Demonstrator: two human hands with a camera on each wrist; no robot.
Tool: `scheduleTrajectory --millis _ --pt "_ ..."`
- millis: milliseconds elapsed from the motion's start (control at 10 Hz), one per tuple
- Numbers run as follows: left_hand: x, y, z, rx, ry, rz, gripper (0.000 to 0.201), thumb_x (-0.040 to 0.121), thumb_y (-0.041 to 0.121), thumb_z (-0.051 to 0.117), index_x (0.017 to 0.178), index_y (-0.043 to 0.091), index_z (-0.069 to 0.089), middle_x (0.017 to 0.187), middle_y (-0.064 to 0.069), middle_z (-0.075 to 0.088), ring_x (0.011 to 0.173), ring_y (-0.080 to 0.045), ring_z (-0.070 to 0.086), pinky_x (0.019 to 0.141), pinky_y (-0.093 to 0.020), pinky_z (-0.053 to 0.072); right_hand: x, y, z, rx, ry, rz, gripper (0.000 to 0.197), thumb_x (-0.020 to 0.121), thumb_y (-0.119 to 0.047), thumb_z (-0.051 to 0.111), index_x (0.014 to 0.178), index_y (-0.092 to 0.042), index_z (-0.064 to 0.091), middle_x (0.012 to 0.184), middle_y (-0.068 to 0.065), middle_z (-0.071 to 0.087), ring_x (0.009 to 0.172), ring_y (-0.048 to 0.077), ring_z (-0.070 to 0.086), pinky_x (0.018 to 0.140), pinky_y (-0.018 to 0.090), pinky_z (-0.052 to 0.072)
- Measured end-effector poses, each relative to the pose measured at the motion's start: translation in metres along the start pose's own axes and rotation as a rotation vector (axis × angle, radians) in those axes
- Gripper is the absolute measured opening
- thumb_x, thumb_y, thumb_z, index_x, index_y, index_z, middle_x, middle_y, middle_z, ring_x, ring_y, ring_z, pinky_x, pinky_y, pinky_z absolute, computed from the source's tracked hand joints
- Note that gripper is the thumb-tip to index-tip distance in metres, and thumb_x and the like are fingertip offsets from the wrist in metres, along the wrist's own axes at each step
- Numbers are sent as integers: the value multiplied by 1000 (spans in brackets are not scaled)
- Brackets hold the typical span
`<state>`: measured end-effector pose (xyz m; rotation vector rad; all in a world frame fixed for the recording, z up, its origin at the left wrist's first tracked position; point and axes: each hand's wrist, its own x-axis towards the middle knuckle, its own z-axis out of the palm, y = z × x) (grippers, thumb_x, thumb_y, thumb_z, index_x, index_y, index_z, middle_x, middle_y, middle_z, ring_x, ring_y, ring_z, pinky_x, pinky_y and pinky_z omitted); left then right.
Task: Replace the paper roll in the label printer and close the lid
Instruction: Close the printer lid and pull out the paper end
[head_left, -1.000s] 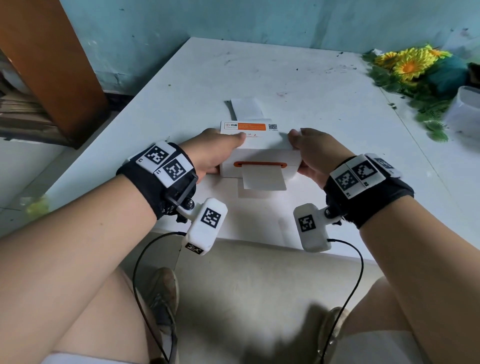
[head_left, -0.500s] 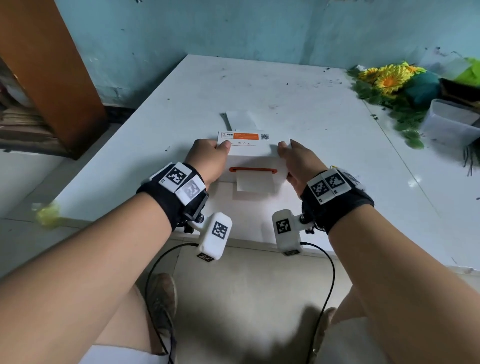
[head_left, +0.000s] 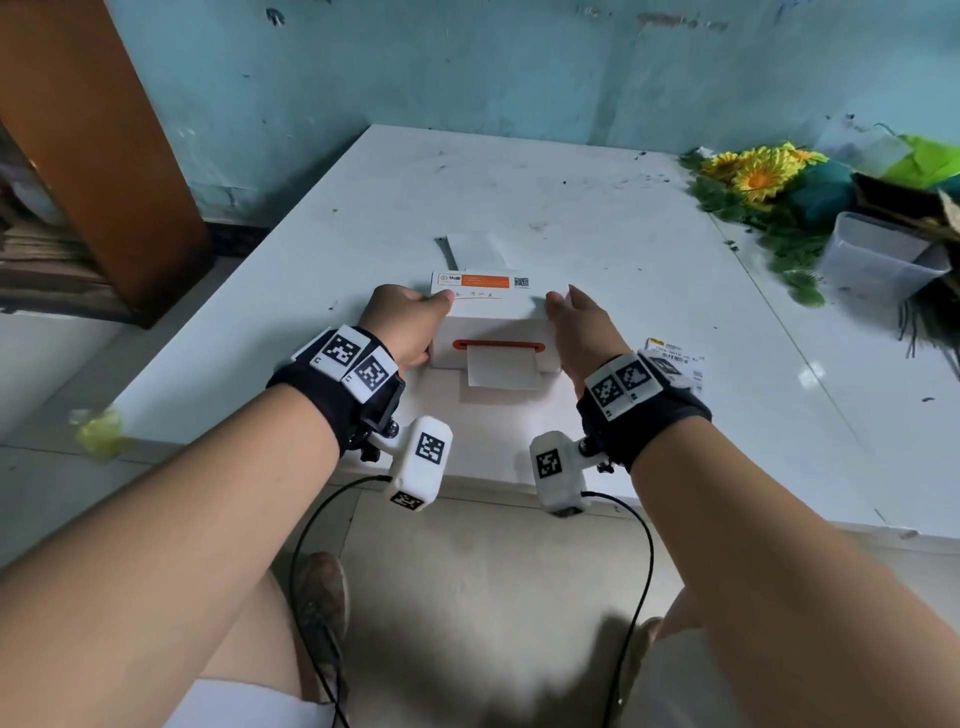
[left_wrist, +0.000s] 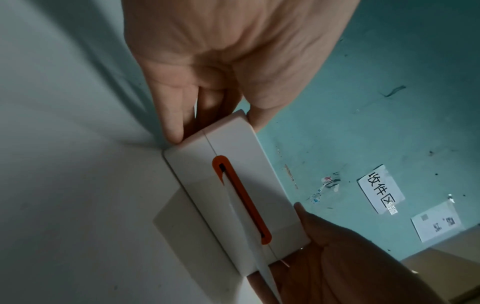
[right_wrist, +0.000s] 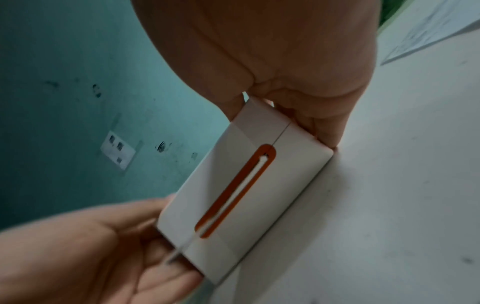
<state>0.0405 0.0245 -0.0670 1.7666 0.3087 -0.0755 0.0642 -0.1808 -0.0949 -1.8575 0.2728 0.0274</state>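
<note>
Near the table's (head_left: 649, 270) front edge sits the printer (head_left: 493, 325), a small white box whose orange-rimmed slot (head_left: 497, 345) faces the person. Its lid (head_left: 488, 309) looks down: the wrist views show only a thin seam across the front, no gap. A strip of paper (head_left: 503, 370) hangs out of the slot and lies on the table, which suggests the new roll is already threaded.

Each side of the box has a hand on it. On the left hand (head_left: 410, 325), the thumb lies on the top corner and the fingers (left_wrist: 179, 115) run down the side, a grip that would steady the body while the lid is pressed home. With straighter fingers, the right hand (head_left: 584, 325) lies flat along the other side, thumb at the top edge, holding nothing; it seems a brace so the light box cannot slide.

Behind the printer lie a labelled card (head_left: 480, 281) and a white sheet (head_left: 475, 249). A printed label (head_left: 675, 356) lies to the right, with yellow flowers (head_left: 753, 174) and a clear tub (head_left: 878, 260) further off.
</note>
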Motion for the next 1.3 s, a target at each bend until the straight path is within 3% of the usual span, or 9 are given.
scheduleTrajectory --millis 200,400,500,600,700,900,1100,1200,1300 --pt "-6 7 8 330 -8 96 36 82 58 80 84 22 73 76 8 68 72 -11 66 63 -23 46 -30 -15 2 -129 28 -18 79 86 -61 77 144 -19 44 120 -1 60 99 20 63 61 24 40" --pt "-1 12 10 247 -9 -7 39 93 46 71 124 22 69 112 0 73 100 -21 69 87 -34 61 -15 -16 -2 -149 82 -38 30 105 -47 58 111 -17 56 103 3 60 92 25 55 56 25 31" --pt "8 11 2 131 -2 -91 41 96 43 67 125 14 67 121 -12 75 108 -35 74 87 -44 65 -3 -8 -7 -75 75 -8 38 108 -39 51 76 -18 54 75 2 52 81 27 51 63 28 39" --pt "14 12 -5 120 -17 -116 37 100 41 67 125 14 67 120 -10 74 104 -35 76 92 -45 64 3 -2 -9 29 59 29 38 91 -49 58 85 -14 68 86 7 61 87 30 62 83 38 50" --pt "19 10 -5 92 -17 -122 40 98 40 72 125 11 68 125 -13 73 104 -34 76 88 -46 65 1 -6 -10 -41 26 -14 44 101 -47 55 142 -31 62 135 4 68 122 29 65 112 46 53" --pt "12 14 -5 -98 -26 -195 38 93 26 81 119 3 67 121 -16 73 101 -34 75 78 -46 68 -8 -14 -16 -24 4 -8 57 105 -42 59 160 -40 43 158 -1 57 127 22 63 114 49 53" --pt "6 12 -1 -105 26 -243 40 92 35 80 116 5 69 117 -16 76 90 -30 76 82 -49 67 -16 -26 -17 17 -33 91 55 105 -43 61 158 -46 45 153 4 61 97 26 63 96 50 62" --pt "5 17 1 62 90 -241 57 87 50 80 109 0 68 99 -20 78 72 -30 75 73 -36 64 -22 -37 -21 -104 -39 60 56 108 -38 58 161 -39 42 158 4 57 108 24 60 109 50 55" --pt "-8 31 4 326 169 -136 68 87 51 77 131 2 60 119 -15 71 111 -35 71 93 -36 56 -36 -54 -26 -232 11 41 54 112 -31 48 165 -28 38 164 3 49 132 31 59 119 44 45"
